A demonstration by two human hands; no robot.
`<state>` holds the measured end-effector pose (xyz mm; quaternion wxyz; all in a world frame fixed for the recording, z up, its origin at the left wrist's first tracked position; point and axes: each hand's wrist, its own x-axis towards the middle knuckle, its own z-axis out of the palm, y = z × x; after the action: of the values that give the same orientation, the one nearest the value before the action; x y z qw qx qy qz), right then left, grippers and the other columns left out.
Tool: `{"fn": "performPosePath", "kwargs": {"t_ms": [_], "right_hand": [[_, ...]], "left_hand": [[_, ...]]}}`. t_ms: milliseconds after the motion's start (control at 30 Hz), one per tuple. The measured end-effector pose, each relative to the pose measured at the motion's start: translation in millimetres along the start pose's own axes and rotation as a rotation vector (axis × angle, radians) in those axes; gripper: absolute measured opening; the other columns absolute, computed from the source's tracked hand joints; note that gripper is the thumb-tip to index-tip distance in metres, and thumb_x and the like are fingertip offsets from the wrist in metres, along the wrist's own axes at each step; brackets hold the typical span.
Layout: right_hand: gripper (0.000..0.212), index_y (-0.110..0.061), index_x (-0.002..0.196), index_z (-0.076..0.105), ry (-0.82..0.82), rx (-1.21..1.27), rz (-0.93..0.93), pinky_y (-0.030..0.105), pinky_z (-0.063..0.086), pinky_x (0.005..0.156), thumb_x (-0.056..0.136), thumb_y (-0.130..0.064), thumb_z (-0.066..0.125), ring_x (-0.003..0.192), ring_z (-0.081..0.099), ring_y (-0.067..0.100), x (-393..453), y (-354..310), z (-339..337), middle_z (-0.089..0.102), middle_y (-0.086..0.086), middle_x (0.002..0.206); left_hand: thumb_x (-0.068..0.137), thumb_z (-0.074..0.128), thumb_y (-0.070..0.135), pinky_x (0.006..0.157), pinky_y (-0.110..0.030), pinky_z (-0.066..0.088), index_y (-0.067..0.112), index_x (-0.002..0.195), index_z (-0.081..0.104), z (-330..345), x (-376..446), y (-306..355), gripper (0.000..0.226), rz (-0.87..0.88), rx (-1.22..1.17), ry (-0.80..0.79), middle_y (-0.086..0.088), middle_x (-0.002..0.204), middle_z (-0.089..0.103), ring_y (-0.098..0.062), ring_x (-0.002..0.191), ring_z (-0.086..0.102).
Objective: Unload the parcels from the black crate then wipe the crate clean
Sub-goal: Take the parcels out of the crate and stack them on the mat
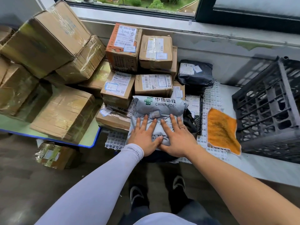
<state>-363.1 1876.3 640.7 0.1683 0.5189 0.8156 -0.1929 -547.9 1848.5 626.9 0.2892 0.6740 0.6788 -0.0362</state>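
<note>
A grey China Post mailer bag (160, 108) lies on top of a pile of parcels in front of me. My left hand (143, 137) and my right hand (176, 137) both press flat on its near half, fingers straight and spread. The black crate (267, 108) lies tipped on its side at the right, its lattice bottom facing me; its inside is hidden. An orange cloth (222, 130) lies spread on the white grid mat (212, 98) between the mailer and the crate.
Stacked cardboard parcels (138, 65) and a black bagged parcel (194, 73) stand behind the mailer against the window wall. Large taped boxes (48, 46) pile on a blue-edged table (90, 142) at left. One box (53, 155) sits on the floor below.
</note>
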Motion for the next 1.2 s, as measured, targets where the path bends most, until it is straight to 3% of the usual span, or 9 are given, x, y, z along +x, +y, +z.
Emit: {"fn": "performPosePath", "kwargs": {"t_ms": [333, 833, 1200], "right_hand": [[0.101, -0.043, 0.158, -0.021, 0.055, 0.033, 0.043, 0.049, 0.001, 0.127, 0.088, -0.077, 0.042, 0.154, -0.028, 0.03, 3.7, -1.4, 17.0, -0.035, 0.003, 0.165], [0.104, -0.04, 0.157, -0.026, 0.014, 0.054, -0.004, 0.051, -0.001, 0.128, 0.087, -0.085, 0.035, 0.154, -0.026, 0.035, 8.6, 5.6, 17.5, -0.036, 0.007, 0.164], [0.095, -0.036, 0.16, -0.021, -0.051, 0.073, -0.146, 0.058, 0.002, 0.126, 0.095, -0.074, 0.036, 0.156, -0.018, 0.039, 7.7, 27.9, 2.5, -0.032, 0.009, 0.166]], "left_hand": [[0.102, 0.034, 0.067, 0.126, -0.055, 0.0, 0.039, 0.164, -0.009, 16.6, 5.3, -0.3, 0.08, 0.028, 0.013, 0.054, 0.0, 0.169, -0.027, -0.032, 0.155, -0.025], [0.101, 0.031, 0.07, 0.127, -0.054, 0.001, 0.042, 0.161, -0.015, 16.9, 2.3, 7.5, 0.08, -0.048, 0.124, 0.067, 0.001, 0.169, -0.028, -0.029, 0.156, -0.023], [0.107, 0.031, 0.058, 0.127, -0.055, 0.009, 0.044, 0.163, -0.006, 22.9, -20.6, 59.5, 0.068, -0.323, 0.154, 0.161, 0.003, 0.172, -0.018, -0.028, 0.159, -0.011]]}}
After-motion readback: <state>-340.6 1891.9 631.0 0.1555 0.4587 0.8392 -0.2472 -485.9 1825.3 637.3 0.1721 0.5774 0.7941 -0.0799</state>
